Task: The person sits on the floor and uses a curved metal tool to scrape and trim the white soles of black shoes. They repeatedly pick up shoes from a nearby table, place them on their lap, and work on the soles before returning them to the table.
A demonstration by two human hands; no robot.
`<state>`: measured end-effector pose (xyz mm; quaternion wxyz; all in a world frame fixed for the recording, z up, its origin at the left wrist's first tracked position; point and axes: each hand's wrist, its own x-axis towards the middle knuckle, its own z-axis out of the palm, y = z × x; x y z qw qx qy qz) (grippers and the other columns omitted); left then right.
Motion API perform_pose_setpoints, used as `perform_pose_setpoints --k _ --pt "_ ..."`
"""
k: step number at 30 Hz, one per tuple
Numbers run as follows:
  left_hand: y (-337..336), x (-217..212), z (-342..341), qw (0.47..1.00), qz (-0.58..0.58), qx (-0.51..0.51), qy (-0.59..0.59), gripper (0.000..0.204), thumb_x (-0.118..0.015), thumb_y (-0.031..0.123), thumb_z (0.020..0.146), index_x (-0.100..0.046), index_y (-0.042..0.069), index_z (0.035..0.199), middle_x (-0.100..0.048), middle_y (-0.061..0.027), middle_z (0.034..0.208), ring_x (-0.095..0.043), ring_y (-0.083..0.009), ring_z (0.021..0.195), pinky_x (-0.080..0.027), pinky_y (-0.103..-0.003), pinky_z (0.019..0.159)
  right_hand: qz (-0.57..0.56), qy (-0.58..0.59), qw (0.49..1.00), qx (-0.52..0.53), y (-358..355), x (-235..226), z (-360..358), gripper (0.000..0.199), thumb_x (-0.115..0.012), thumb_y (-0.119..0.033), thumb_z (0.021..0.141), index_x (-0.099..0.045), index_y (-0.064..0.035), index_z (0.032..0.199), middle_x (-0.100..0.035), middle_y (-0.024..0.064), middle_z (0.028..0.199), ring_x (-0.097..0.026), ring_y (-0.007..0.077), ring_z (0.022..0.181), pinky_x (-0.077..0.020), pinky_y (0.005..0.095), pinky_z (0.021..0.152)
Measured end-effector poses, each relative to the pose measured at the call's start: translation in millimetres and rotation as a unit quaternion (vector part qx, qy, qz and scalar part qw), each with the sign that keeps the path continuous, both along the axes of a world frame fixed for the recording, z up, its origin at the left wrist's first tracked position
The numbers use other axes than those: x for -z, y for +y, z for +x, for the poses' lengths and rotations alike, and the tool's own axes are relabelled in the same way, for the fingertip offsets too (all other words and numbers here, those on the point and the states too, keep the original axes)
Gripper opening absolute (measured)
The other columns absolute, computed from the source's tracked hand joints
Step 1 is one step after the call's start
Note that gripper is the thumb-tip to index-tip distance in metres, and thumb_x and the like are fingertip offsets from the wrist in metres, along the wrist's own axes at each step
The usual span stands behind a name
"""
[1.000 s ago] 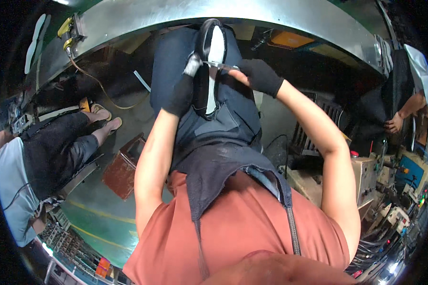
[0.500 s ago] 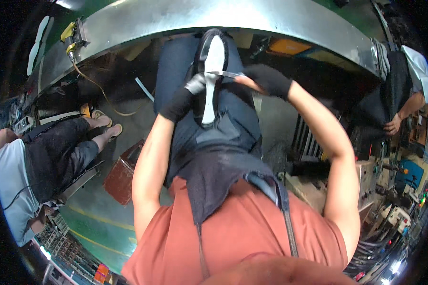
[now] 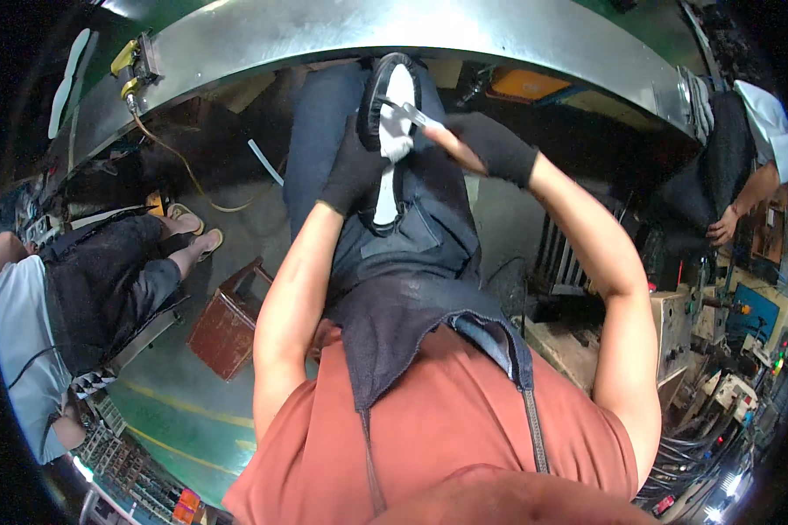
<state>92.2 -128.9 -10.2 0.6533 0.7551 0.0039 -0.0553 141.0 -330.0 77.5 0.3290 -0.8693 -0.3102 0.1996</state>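
Note:
A black shoe upper with a white bottom point(image 3: 400, 80) lies across my lap, bottom up and toe away from me. My left hand point(image 3: 356, 168), in a dark fingerless covering with pale wrapped fingertips, is closed around the shoe's middle from the left. My right hand point(image 3: 488, 149), dark-covered too with bare fingers showing, is closed on a slim shiny metal hand tool point(image 3: 418, 115). The tool's end reaches over the white bottom near the forefoot. Blur hides the exact kind of tool. Below my left hand the narrow white heel part shows.
A long metal bench point(image 3: 341, 35) curves along the far side, with a yellow tool point(image 3: 127, 70) and its hose at its left. On the floor at left stands a brown stool point(image 3: 223, 328). One person point(image 3: 79, 306) sits at left, another point(image 3: 744, 157) at right. Machines point(image 3: 718, 359) fill the right.
My left hand has shifted so its pale fingertips lie over the shoe's middle. The tool in my right hand has swung and moved slightly toward the toe.

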Motion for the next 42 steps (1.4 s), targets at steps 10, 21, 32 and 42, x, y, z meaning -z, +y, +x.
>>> perform_pose_setpoints --k 10,21,32,42 --pt "9 18 -35 1.000 0.001 -0.005 -0.025 0.090 -0.080 0.023 0.068 -0.025 0.001 0.136 -0.044 -0.0177 0.128 -0.043 -0.0268 0.121 -0.037 -0.037 0.100 0.048 0.096 0.992 0.061 5 18 -18 0.039 -0.044 -0.035 0.096 -0.058 0.0002 0.085 -0.056 0.0115 0.066 -0.053 0.0214 0.058 -0.0427 0.0330 0.056" --pt "25 9 -31 0.936 -0.338 -0.005 0.098 0.048 -0.063 0.010 0.080 -0.045 0.000 0.123 -0.060 -0.0083 0.104 -0.058 -0.0131 0.087 -0.048 -0.026 0.076 0.166 0.359 0.792 0.466 -16 121 -133 0.053 -0.028 -0.052 0.096 -0.058 -0.0083 0.102 -0.051 0.0027 0.060 -0.048 0.0115 0.052 -0.0404 0.0281 0.054" --pt "-8 -100 318 0.989 -0.127 0.081 -0.017 0.041 -0.061 0.024 0.085 -0.054 0.008 0.122 -0.060 -0.0039 0.099 -0.054 -0.0116 0.080 -0.046 -0.027 0.070 0.112 0.376 0.831 0.394 22 123 -15 0.048 -0.035 -0.046 0.096 -0.052 -0.0035 0.110 -0.056 0.0063 0.071 -0.053 0.0109 0.049 -0.0443 0.0268 0.047" --pt "69 2 115 0.898 -0.244 0.319 0.181 0.052 -0.059 0.014 0.087 -0.040 -0.002 0.133 -0.056 -0.0115 0.122 -0.053 -0.0201 0.113 -0.041 -0.030 0.095 0.081 0.406 0.834 0.364 20 115 4 0.045 -0.033 -0.039 0.097 -0.048 -0.0021 0.118 -0.054 0.0073 0.065 -0.053 0.0122 0.044 -0.0436 0.0277 0.044"
